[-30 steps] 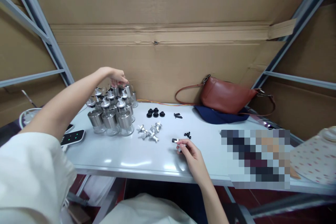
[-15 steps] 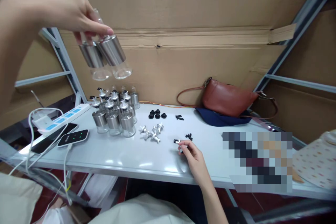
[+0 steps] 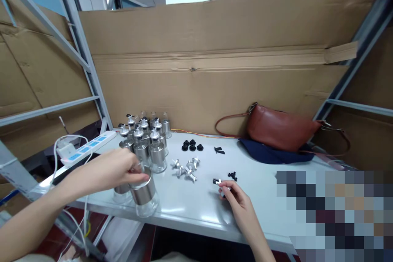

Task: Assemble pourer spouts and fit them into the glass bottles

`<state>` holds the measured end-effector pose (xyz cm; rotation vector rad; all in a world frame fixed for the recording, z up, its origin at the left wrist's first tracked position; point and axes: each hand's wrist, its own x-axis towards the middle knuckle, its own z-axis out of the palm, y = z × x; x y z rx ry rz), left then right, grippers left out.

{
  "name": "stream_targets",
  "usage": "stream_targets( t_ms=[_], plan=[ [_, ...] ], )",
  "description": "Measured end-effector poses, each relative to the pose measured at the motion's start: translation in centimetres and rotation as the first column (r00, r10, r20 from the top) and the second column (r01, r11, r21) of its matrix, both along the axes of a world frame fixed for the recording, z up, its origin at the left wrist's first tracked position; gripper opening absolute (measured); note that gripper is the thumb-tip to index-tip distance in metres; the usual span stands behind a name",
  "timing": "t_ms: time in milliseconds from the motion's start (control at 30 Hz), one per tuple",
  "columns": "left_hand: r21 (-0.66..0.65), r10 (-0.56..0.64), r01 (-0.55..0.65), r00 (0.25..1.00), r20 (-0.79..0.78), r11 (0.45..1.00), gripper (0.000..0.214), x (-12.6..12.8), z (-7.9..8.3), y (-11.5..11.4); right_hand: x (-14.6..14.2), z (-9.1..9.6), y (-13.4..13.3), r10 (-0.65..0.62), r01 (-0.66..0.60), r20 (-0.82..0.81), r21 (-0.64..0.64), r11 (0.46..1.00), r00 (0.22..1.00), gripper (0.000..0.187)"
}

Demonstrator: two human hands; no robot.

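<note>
My left hand [image 3: 113,170] grips two glass jars with silver metal collars [image 3: 143,195] by their tops, low over the near left of the white table [image 3: 190,208]. Behind them stands a cluster of several like jars [image 3: 147,139] with small spouts. My right hand [image 3: 235,198] rests on the table at centre right, fingers pinched on a small silver and black part [image 3: 217,181]. A few silver fittings [image 3: 186,168] lie between the jars and that hand.
Black caps [image 3: 192,145] and small black bits [image 3: 232,175] lie further back. A brown leather bag [image 3: 281,129] sits on dark blue cloth [image 3: 270,153] at back right. A power strip [image 3: 89,145] with cables sits at left. Cardboard walls and metal shelf posts surround the table.
My left hand lifted two jars out of the cluster, raised them high, then brought them down to the table's near left. My right hand stayed in place. The view tilted upward.
</note>
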<state>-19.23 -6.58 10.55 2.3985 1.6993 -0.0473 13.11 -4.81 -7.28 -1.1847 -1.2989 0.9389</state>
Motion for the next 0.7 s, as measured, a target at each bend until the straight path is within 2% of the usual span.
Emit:
stream_targets(
  t_ms=[100,233,400,600,700],
  plan=[
    [0.011,0.087,-0.086,0.995,-0.047,0.996,0.05,0.7,0.1,1.4,0.1,0.0,0.1,0.0,0.0,0.012,-0.006,1.0,1.0,0.037],
    [0.099,0.067,-0.064,0.997,-0.036,0.993,0.047,1.0,0.1,4.1,0.1,0.2,0.1,-0.008,0.008,0.032,0.002,1.0,0.999,0.038],
    [0.059,0.049,-0.046,0.997,-0.051,0.997,0.043,1.0,-0.5,7.3,0.1,0.1,0.1,-0.01,0.01,0.05,-0.004,1.0,0.999,0.037],
    [0.132,0.098,-0.078,0.983,-0.156,0.988,0.041,1.5,-0.9,7.9,0.1,0.0,0.1,-0.008,0.008,0.032,-0.004,1.0,0.999,0.035],
    [0.112,0.044,-0.026,0.986,-0.16,0.993,0.042,1.3,-0.6,8.0,0.1,0.0,0.1,-0.008,0.009,0.022,-0.014,1.0,1.0,0.036]
  ],
)
